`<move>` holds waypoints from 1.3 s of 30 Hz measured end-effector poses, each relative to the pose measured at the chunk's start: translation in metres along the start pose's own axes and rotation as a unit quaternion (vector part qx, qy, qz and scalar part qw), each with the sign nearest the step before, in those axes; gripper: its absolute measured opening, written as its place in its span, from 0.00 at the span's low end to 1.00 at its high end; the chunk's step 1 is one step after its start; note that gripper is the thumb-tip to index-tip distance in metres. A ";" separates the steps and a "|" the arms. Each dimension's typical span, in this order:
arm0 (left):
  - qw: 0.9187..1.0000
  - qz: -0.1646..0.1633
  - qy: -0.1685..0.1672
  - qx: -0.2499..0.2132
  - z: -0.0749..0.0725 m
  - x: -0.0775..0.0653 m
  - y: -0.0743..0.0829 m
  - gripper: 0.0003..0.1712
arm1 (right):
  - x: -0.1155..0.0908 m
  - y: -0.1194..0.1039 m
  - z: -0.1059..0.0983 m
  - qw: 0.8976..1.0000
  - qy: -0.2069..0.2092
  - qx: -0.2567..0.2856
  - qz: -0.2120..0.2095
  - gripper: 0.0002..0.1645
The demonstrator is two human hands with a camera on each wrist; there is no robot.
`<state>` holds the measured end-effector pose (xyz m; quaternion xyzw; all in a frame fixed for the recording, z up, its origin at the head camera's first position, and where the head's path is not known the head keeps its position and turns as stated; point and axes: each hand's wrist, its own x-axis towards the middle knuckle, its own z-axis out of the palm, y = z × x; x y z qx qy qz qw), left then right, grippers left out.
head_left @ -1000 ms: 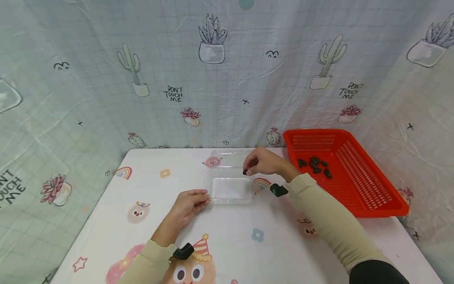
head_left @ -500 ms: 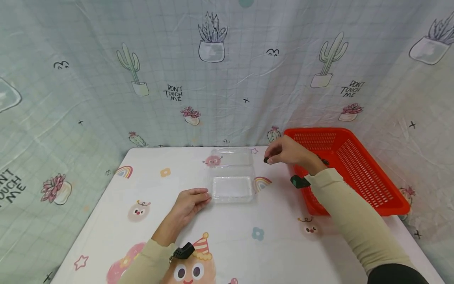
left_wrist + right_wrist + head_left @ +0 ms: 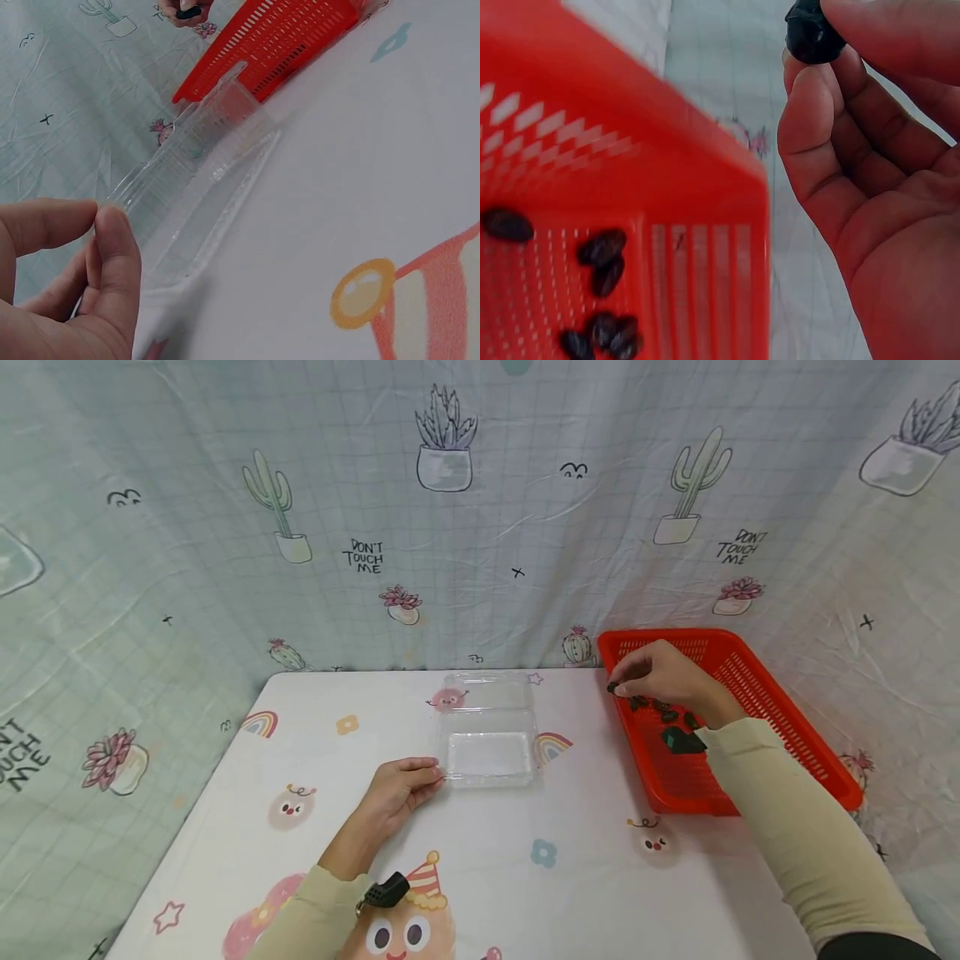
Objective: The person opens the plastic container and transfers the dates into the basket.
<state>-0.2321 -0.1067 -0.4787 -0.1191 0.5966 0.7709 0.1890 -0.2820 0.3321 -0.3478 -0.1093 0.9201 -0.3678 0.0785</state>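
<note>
My left hand (image 3: pixel 402 789) pinches the near left corner of a clear plastic clamshell box (image 3: pixel 491 756) between thumb and fingers. The box lies with its lid (image 3: pixel 491 693) folded back, and no fruit shows inside. Over the left rim of a red basket (image 3: pixel 757 727), my right hand (image 3: pixel 667 681) holds a small dark, glossy oval fruit (image 3: pixel 814 34) at its fingertips. Several similar dark fruits (image 3: pixel 604 247) lie on the basket floor, partly hidden by the right hand and wrist in the head view.
The basket stands at the back right of a white table (image 3: pixel 480 860) with printed cartoon figures. A patterned cloth (image 3: pixel 337 527) hangs right behind the table and along its sides. Each wrist carries a small dark device (image 3: pixel 386 891).
My right hand has moved right, from above the box to the basket's left rim, with the dark fruit still pinched. The left hand and the box have stayed put.
</note>
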 end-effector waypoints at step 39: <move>0.883 0.174 0.088 0.428 0.017 -0.009 0.060 0.34 | -0.003 -0.038 -0.007 0.983 0.062 -0.173 0.002 0.44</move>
